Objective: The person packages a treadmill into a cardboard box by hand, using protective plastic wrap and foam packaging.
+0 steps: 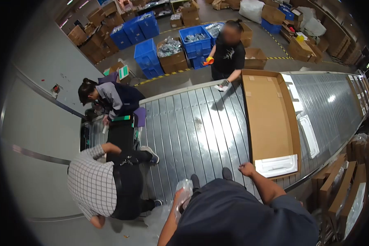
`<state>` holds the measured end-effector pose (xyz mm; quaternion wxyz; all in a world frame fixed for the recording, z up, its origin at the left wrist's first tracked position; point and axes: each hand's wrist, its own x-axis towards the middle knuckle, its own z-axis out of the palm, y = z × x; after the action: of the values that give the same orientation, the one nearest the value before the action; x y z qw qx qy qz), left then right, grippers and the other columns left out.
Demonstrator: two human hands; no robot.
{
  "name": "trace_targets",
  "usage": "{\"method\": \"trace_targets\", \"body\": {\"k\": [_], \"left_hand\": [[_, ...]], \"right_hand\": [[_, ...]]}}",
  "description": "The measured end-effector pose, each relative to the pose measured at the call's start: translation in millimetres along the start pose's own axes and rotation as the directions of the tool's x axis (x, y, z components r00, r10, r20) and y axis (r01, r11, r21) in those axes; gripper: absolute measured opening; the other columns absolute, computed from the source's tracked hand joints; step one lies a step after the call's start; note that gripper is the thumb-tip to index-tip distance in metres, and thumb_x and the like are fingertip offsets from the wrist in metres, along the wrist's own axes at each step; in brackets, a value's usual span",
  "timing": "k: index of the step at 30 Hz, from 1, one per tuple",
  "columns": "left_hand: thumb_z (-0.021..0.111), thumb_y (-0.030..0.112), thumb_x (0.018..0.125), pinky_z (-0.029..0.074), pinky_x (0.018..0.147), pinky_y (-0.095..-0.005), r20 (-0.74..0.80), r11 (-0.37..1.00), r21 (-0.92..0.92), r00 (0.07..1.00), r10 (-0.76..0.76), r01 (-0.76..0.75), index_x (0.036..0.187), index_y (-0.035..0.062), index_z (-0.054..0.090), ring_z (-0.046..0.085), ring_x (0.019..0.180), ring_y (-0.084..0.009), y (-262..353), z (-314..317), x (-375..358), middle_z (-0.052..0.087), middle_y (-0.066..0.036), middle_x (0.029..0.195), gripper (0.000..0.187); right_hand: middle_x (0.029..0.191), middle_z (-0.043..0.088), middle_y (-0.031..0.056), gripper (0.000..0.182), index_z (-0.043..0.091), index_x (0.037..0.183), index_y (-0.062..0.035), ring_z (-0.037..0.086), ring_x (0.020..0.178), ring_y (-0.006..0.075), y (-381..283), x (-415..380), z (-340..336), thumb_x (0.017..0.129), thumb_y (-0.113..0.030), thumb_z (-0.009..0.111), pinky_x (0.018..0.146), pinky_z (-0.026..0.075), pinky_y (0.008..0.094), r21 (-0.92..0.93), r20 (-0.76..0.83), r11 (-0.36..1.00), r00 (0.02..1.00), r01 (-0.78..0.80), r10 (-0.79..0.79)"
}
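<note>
My right hand (246, 169) is closed near the lower left corner of a long open cardboard box (270, 119); whether it holds anything is too small to tell. A white foam piece (276, 165) lies in the near end of that box. At the lower middle, my left hand (180, 199) is next to clear crumpled plastic (186, 189), which covers part of its fingers. The box rests on a slatted metal conveyor (184, 127), and my feet show at its near side.
A person in a checked shirt (92, 180) bends over at the left, with another person (110, 98) beyond. Across the conveyor stands a person in black (229, 53). Blue crates (147, 57) are behind, white foam strips (309, 135) at the right, upright cartons (342, 192) lower right.
</note>
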<state>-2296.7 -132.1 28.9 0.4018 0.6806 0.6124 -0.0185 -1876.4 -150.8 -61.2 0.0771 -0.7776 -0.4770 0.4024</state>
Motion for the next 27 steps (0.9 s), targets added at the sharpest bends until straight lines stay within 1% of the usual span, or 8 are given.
{"method": "trace_targets", "body": {"k": [1, 3, 5, 9, 12, 17, 24, 27], "left_hand": [[0.064, 0.02, 0.075, 0.048, 0.059, -0.0355, -0.059, 0.993, -0.008, 0.991, 0.12, -0.12, 0.09, 0.0063, 0.065, 0.064, 0.073, -0.0188, -13, 11, 8, 0.066, -0.014, 0.079, 0.02], [0.063, 0.021, 0.077, 0.047, 0.058, -0.0339, -0.014, 0.978, -0.148, 0.988, -0.153, 0.149, 0.086, 0.0039, 0.065, 0.064, 0.072, -0.0197, 19, -3, 9, 0.066, -0.012, 0.079, 0.019], [0.061, 0.022, 0.079, 0.045, 0.054, -0.032, 0.024, 0.71, -0.654, 0.945, -0.326, 0.261, 0.081, 0.0051, 0.065, 0.059, 0.064, -0.0166, 11, 1, -2, 0.061, -0.005, 0.069, 0.018], [0.061, 0.019, 0.08, 0.041, 0.053, -0.0276, 0.105, 0.275, -0.931, 0.898, -0.428, 0.24, 0.078, 0.0072, 0.064, 0.051, 0.059, -0.0105, -78, 2, -19, 0.054, -0.001, 0.066, 0.013], [0.058, 0.015, 0.083, 0.045, 0.057, -0.0281, -0.249, 0.865, -0.47, 0.914, -0.321, 0.176, 0.083, 0.0025, 0.062, 0.056, 0.064, -0.0134, -39, -67, -54, 0.058, -0.002, 0.073, 0.013], [0.055, 0.014, 0.086, 0.047, 0.061, -0.0307, -0.523, 0.764, -0.529, 0.851, 0.05, -0.37, 0.091, -0.0003, 0.061, 0.059, 0.071, -0.017, -54, -109, -65, 0.061, -0.005, 0.08, 0.017], [0.055, 0.016, 0.087, 0.048, 0.062, -0.0304, -0.307, 0.704, -0.709, 0.882, -0.357, 0.038, 0.093, -0.0003, 0.061, 0.059, 0.072, -0.017, -61, -103, -76, 0.061, -0.005, 0.08, 0.018], [0.054, 0.016, 0.087, 0.048, 0.063, -0.0303, -0.089, 0.564, -0.754, 0.798, -0.596, 0.337, 0.094, -0.0003, 0.061, 0.059, 0.072, -0.017, -61, -68, -106, 0.061, -0.005, 0.08, 0.019]], "right_hand": [[0.08, 0.067, 0.0126, 0.034, 0.068, 0.093, -0.0069, 0.065, 0.078, 0.0265, -10, 0, -5, 0.073, -0.034, 0.065, 0.073, 0.05, 0.0343, 0.042, -0.018, 0.999, 1.0, -0.011, 0.011], [0.074, 0.066, 0.0115, 0.031, 0.067, 0.093, -0.003, 0.065, 0.066, 0.0198, -9, 13, 1, 0.075, -0.028, 0.065, 0.067, 0.051, 0.031, 0.144, -0.045, 0.989, 0.998, 0.043, -0.037], [0.074, 0.067, 0.0114, 0.031, 0.066, 0.094, -0.0003, 0.064, 0.064, 0.0177, -19, 14, -3, 0.075, -0.024, 0.066, 0.065, 0.051, 0.0299, 0.228, -0.039, 0.973, 0.999, 0.031, -0.022], [0.071, 0.065, 0.0087, 0.023, 0.065, 0.091, 0.0024, 0.061, 0.062, 0.0139, -21, 16, 9, 0.076, -0.015, 0.066, 0.059, 0.05, 0.027, 0.405, 0.022, 0.912, 0.998, -0.07, 0.067], [0.068, 0.061, 0.0062, 0.014, 0.063, 0.082, 0.0026, 0.057, 0.06, 0.0131, -29, 28, 5, 0.077, -0.01, 0.066, 0.055, 0.048, 0.0258, 0.559, 0.108, 0.807, 0.981, -0.192, 0.159], [0.068, 0.061, 0.0064, 0.013, 0.063, 0.081, 0.0016, 0.058, 0.061, 0.0132, -83, 84, -11, 0.077, -0.011, 0.064, 0.057, 0.048, 0.0264, 0.587, 0.024, 0.792, 0.982, -0.166, 0.187], [0.085, 0.065, 0.0056, 0.03, 0.064, 0.102, 0.0005, 0.059, 0.077, 0.0143, -182, 179, -51, 0.081, -0.021, 0.065, 0.069, 0.047, 0.0269, 0.638, -0.206, 0.767, 0.975, 0.074, 0.077], [0.109, 0.061, 0.0074, 0.045, 0.057, 0.117, -0.0017, 0.056, 0.1, 0.0198, -225, 220, -81, 0.082, -0.029, 0.065, 0.082, 0.044, 0.0322, 0.833, -0.11, 0.553, 0.975, -0.015, 0.191]]}}
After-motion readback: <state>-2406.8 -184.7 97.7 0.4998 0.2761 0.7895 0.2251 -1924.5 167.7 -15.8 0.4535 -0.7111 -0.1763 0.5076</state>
